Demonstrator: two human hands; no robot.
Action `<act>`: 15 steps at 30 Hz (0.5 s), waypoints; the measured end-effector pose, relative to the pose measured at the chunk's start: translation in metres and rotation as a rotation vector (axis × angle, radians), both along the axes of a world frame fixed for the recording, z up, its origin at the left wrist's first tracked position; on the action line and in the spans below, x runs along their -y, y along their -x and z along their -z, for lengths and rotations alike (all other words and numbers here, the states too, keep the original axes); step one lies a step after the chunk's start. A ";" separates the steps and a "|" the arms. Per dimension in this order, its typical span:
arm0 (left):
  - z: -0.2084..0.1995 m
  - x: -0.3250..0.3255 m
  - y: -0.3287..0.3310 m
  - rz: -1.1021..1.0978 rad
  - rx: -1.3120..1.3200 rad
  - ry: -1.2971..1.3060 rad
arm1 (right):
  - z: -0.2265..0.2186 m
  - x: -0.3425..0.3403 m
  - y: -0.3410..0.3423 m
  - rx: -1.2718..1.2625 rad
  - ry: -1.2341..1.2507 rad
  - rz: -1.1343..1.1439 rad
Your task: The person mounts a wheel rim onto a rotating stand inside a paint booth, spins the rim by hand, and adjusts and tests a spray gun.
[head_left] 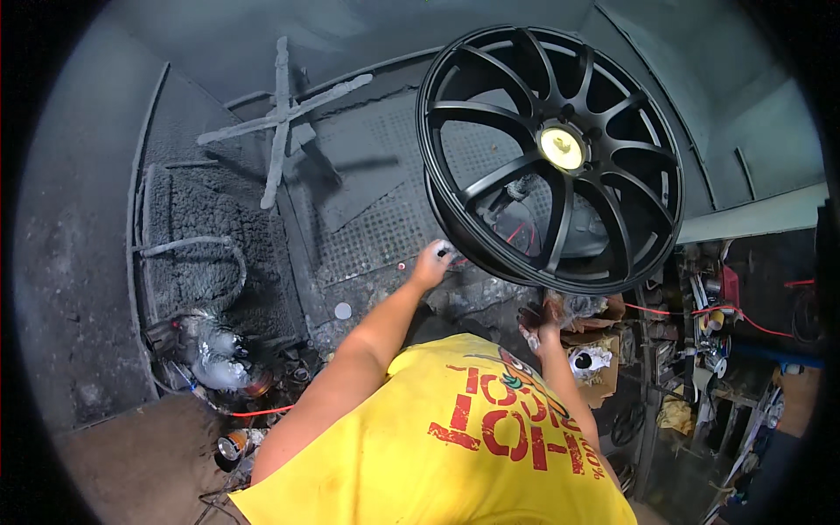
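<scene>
A large black multi-spoke wheel rim (490, 185) with a pale yellow centre cap (561, 149) stands tilted in front of me. My left hand (431, 265) is beside its lower left edge, fingers curled closed. Something whitish with a dark spot shows at those fingers, too small to name. Just below the bottom edge of the wheel is my right hand (541, 322), stained dark. Its fingers are partly hidden and blend into the dark surroundings, so their grip is unclear. Whether either hand touches the wheel is hard to see.
A grey-coated cross-shaped stand (282, 114) rises at the far left. Foil-wrapped gear (220, 359) and a can (232, 446) sit at the lower left. An open cardboard box (604, 372) is at right, near a cluttered shelf (709, 350). A red hose (674, 311) runs across the right.
</scene>
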State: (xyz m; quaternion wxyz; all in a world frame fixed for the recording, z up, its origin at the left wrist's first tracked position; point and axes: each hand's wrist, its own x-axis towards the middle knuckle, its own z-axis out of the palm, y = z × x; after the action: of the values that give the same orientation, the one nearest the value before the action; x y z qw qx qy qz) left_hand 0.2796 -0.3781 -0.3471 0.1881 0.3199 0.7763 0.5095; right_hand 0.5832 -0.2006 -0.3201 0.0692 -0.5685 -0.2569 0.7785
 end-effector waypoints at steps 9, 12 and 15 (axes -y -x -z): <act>0.022 -0.008 -0.026 -0.171 0.262 0.167 | 0.005 0.000 0.010 0.022 -0.011 -0.169; 0.040 -0.008 0.002 -0.414 0.572 0.043 | -0.011 0.005 0.017 0.019 -0.002 -0.187; 0.049 -0.012 0.046 -0.469 0.563 0.026 | -0.011 0.006 0.021 -0.051 0.022 -0.101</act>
State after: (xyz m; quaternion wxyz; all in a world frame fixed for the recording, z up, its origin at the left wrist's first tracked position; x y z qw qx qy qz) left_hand 0.2335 -0.3661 -0.3962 0.2763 -0.0220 0.7530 0.5968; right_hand 0.5623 -0.2062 -0.3093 0.0299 -0.5357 -0.2747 0.7979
